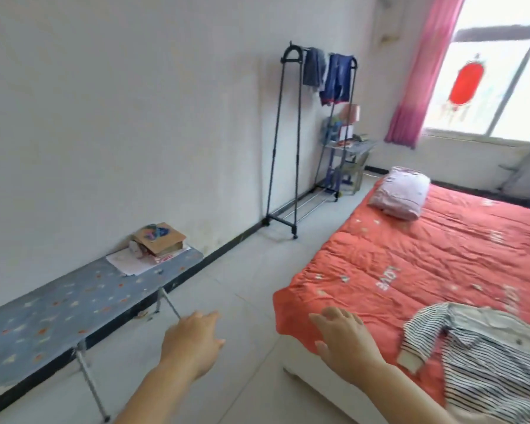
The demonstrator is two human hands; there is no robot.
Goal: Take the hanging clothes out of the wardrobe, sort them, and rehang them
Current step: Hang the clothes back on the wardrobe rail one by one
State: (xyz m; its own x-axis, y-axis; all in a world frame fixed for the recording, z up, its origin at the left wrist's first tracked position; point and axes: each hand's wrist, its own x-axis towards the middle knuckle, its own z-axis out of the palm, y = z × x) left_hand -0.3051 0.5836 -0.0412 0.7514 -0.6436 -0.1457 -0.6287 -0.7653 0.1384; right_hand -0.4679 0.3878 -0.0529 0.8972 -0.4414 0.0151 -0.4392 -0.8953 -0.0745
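Both hands are held out low in front, fingers loosely spread and nothing gripped. The left hand (193,341) is seen over the floor (242,270), between the board (74,301) and the bed (410,264). The right hand (346,341) is seen over the near corner of the bed; whether the cover is touched cannot be told.

A striped shirt (484,356) is spread flat on the red cover, just right of the right hand. A folded pale bundle (400,192) is laid at the far end of the bed.

A black rack (288,142) is stood against the wall, well beyond the hands. Two garments are hung at the right end of its top rail: a grey one (313,70) and, beside it, a blue one (337,79). The rest of the rail is left bare.

The board is set along the left wall, and a brown box (159,240) is placed on papers at its far end. A small table (352,146) with blurred items is seen behind the rack. A pink curtain (423,71) is hung beside the window, where a red lantern (467,84) is shown
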